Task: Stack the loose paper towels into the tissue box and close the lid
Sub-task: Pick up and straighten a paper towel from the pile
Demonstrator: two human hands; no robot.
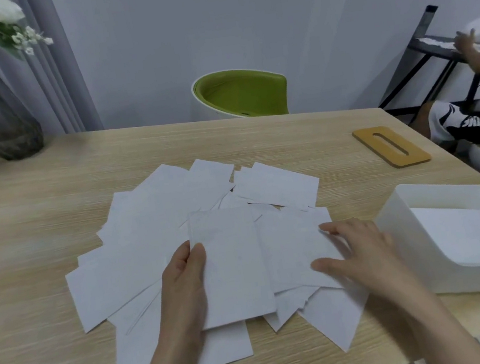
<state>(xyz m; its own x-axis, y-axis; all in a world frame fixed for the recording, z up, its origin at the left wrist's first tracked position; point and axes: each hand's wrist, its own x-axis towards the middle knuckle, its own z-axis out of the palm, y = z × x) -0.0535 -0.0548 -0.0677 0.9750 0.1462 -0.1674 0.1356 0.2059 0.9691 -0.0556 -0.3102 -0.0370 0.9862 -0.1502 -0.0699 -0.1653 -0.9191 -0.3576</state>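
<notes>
Your left hand [184, 279] grips one paper towel [231, 263], thumb on top, its long axis running away from you, above the loose towels [134, 227] scattered across the bench [48, 184]. Your right hand [356, 251] lies flat, fingers [331, 227] spread on another sheet just beside the open tissue box [398, 221], whose slotted lid [391, 146] lies apart near the bench's far right edge.

1. The paper towels [152, 225] are seen as plain white.
2. The tissue box [445, 248] is shown in white.
3. The lid [391, 146] is coloured tan-yellow.
4. The surface [36, 210] is marked by pale wood grain.
5. The chair [240, 93] is coloured green, edged white.
</notes>
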